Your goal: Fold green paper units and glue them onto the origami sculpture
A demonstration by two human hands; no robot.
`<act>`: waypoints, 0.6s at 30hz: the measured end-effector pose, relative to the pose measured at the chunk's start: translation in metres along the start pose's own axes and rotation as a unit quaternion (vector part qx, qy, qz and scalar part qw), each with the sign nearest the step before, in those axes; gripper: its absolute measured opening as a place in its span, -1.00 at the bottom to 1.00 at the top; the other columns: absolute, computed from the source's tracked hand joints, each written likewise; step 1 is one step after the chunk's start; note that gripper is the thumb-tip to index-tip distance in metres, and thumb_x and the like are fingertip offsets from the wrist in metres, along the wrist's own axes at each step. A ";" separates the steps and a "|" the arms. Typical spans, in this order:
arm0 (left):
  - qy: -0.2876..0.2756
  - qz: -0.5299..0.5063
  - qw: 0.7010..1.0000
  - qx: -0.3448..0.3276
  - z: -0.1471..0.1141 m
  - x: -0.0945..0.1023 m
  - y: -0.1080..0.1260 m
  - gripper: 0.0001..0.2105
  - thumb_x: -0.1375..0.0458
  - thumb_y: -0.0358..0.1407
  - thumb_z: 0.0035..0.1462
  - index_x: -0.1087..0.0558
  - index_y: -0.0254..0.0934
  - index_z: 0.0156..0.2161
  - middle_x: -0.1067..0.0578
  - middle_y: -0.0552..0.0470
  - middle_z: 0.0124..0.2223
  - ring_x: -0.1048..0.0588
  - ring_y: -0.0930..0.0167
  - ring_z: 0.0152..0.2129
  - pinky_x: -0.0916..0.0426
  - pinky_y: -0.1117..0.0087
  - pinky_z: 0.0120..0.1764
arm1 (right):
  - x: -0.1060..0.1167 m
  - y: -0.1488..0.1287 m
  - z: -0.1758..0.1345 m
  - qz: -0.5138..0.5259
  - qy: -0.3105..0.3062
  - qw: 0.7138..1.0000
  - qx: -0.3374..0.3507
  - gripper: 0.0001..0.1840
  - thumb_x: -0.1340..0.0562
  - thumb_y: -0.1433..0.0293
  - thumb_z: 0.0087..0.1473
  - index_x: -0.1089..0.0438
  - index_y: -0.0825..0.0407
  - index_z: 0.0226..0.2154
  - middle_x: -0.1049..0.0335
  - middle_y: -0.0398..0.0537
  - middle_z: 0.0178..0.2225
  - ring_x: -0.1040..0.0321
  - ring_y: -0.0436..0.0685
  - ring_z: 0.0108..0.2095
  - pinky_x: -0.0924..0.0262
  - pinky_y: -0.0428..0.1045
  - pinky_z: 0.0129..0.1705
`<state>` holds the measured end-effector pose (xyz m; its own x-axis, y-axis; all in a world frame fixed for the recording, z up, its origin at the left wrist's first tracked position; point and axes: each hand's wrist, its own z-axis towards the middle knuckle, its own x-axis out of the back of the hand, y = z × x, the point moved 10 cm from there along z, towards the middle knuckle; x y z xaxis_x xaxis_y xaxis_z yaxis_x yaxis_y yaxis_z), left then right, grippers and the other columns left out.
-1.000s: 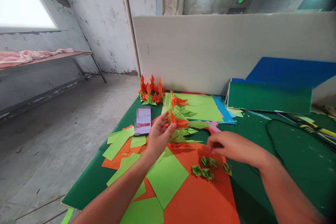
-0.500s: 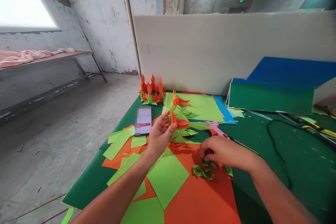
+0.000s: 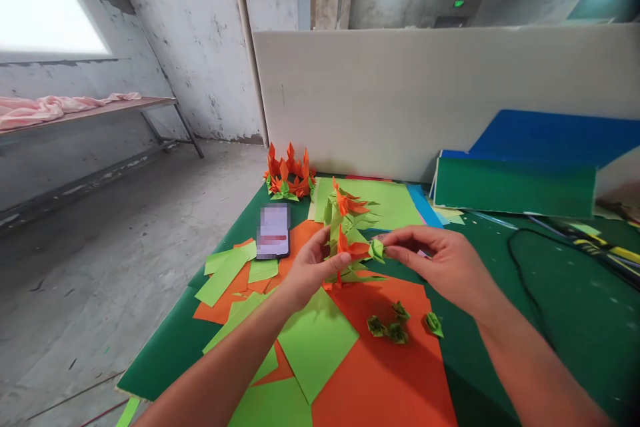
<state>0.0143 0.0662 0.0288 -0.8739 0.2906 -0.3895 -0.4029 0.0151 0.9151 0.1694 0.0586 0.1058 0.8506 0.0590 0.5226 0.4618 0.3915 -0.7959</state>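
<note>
My left hand [image 3: 315, 263] is closed on a green and orange folded-paper crown [image 3: 356, 250], its thumb near an orange flower. Between the thumb and fingers of my right hand [image 3: 435, 257] is a small green paper rose [image 3: 377, 251], close against the crown's right side. Several more green paper roses [image 3: 397, 332] lie below on a large orange paper sheet [image 3: 385, 380], with one apart at the right [image 3: 433, 324]. A finished-looking orange and green paper crown [image 3: 287, 173] stands at the table's far left corner.
A phone [image 3: 273, 230] lies left of my left hand. Green paper pieces [image 3: 320, 340] overlap in front. Light green sheets [image 3: 390, 197] and a green board [image 3: 515, 183] are at the back. A black cable [image 3: 517, 280] curves across the green table [image 3: 565, 340] at right.
My right hand has lifted a green paper rose from the orange sheet and brought it up beside the crown. The crown in my left hand has shifted slightly right and turned.
</note>
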 end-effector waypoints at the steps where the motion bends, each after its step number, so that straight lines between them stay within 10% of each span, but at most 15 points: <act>1: -0.017 -0.005 1.000 0.006 -0.001 -0.004 -0.001 -0.51 -0.32 -0.31 -0.02 -0.40 -0.22 0.06 -0.46 -0.11 0.07 -0.41 0.18 0.03 -0.35 0.22 0.02 | 0.003 -0.004 0.001 -0.007 0.039 0.999 0.017 -0.79 -0.28 0.20 0.03 -0.50 -0.01 -0.39 -0.47 -0.08 -0.43 -0.32 0.04 -0.47 -0.23 -0.06 -0.46; 18: -0.075 0.006 0.997 -0.001 -0.009 -0.018 -0.004 -0.51 -0.29 -0.34 0.01 -0.37 -0.11 0.09 -0.50 -0.05 -0.02 -0.46 0.31 -0.08 -0.40 0.36 -0.08 | -0.001 -0.029 -0.004 -0.159 0.142 0.970 0.117 -0.90 -0.24 0.34 0.06 -0.40 -0.05 -0.47 -0.41 -0.13 -0.44 -0.28 0.11 -0.36 -0.15 0.02 -0.28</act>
<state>0.0294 0.0528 0.0309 -0.8279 0.4312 -0.3587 -0.3936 0.0090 0.9192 0.1559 0.0435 0.1269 0.7249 -0.3408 0.5987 0.6705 0.5483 -0.4998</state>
